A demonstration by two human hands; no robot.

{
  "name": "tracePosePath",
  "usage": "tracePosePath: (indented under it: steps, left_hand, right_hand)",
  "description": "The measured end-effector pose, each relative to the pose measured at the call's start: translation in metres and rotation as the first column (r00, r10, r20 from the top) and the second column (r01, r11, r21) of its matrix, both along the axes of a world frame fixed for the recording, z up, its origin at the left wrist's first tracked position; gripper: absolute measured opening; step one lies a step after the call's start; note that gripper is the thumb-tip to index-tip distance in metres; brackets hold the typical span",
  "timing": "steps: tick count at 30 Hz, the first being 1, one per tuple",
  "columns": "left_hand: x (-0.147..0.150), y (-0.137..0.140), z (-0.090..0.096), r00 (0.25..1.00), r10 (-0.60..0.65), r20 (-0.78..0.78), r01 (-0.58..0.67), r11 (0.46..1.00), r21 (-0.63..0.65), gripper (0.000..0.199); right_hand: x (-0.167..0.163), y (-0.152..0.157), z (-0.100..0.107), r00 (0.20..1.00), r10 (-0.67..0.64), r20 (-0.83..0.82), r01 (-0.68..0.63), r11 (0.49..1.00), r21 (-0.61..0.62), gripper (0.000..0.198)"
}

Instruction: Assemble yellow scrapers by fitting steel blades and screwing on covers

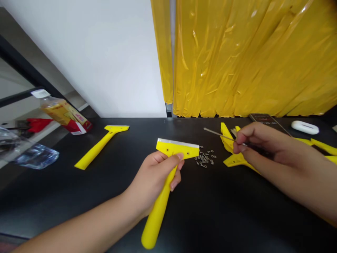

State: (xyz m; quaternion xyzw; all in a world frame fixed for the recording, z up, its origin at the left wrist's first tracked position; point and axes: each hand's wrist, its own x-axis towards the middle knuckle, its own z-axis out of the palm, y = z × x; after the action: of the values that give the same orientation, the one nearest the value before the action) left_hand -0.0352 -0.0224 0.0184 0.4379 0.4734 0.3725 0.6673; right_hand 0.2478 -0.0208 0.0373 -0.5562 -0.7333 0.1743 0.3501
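Note:
My left hand (160,172) is closed around the neck of a yellow scraper (156,211), thumb pressed on its head. The scraper's head points away from me. A metal blade (179,142) runs along its top edge, and two small holes show in the yellow face. My right hand (271,151) pinches a thin metal rod (218,133) between thumb and fingers. The rod's tip points left, above the table and apart from the scraper; its other end is mostly hidden by the hand. Small screws and nuts (204,158) lie in a loose pile just right of the scraper's head.
Another yellow scraper (97,147) lies at the left on the black table (110,203). Several yellow scraper parts (235,160) sit under and behind my right hand. A bottle (64,112), a clear plastic container (37,154), a phone (263,119) and a white case (304,127) are around the edges.

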Motion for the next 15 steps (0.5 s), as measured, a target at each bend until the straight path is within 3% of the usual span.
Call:
tracePosePath:
  steps: [5, 7, 11, 15]
  left_hand:
    - [-0.001, 0.004, -0.002, 1.000, 0.007, 0.000, -0.007, 1.000, -0.003, 0.037]
    - [-0.001, 0.005, -0.003, 1.000, 0.006, 0.000, -0.006, 1.000, -0.003, 0.037]
    - [0.000, 0.004, -0.002, 1.000, -0.008, -0.002, 0.008, 1.000, -0.006, 0.036]
    - [0.001, 0.002, 0.000, 1.000, -0.008, -0.008, 0.008, 1.000, -0.018, 0.037]
  right_hand:
    - [0.004, 0.001, 0.009, 0.960, 0.040, -0.279, -0.086, 0.984, -0.153, 0.031]
    - [0.004, -0.001, 0.009, 0.958, 0.024, -0.287, -0.067, 0.988, -0.138, 0.030]
    - [0.001, -0.007, 0.004, 0.992, 0.106, -0.061, -0.108, 0.994, -0.016, 0.021]
    - [-0.005, -0.006, -0.017, 0.938, 0.193, 0.287, -0.213, 0.976, 0.043, 0.019]
